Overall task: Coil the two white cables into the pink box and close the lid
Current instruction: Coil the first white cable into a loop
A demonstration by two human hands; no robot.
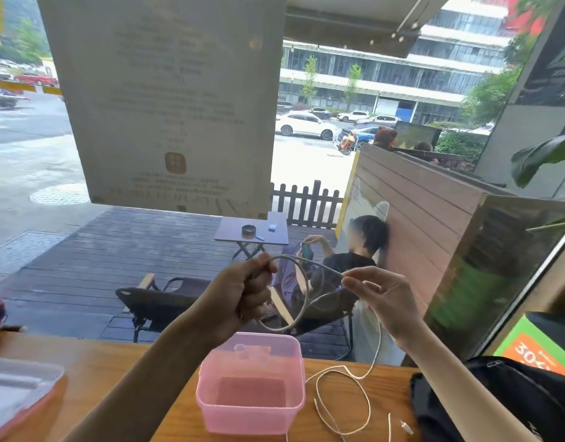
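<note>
Wooden counter point(99, 371) right up against a big window, with a deck, a folding table and parked cars outside. Someone's sitting out there in a chair, back to the glass.

On the counter sits the pink box point(251, 409), open and see-through, looks like nothing in it. Its lid point(18, 393) is lying off to the far left edge.

Both hands are up in the air above the box. Left hand point(243, 293) is clenched around a loop of white cable point(302, 298), holding the coil together. Right hand point(381, 296) pinches the same cable between thumb and fingertips, with the slack dropping down to the counter.

That slack lands in a loose tangle of thin cable point(345, 400) just right of the box. Can't really tell whether that's one cable or two lying there. A black bag point(498, 406) sits at the right edge.
</note>
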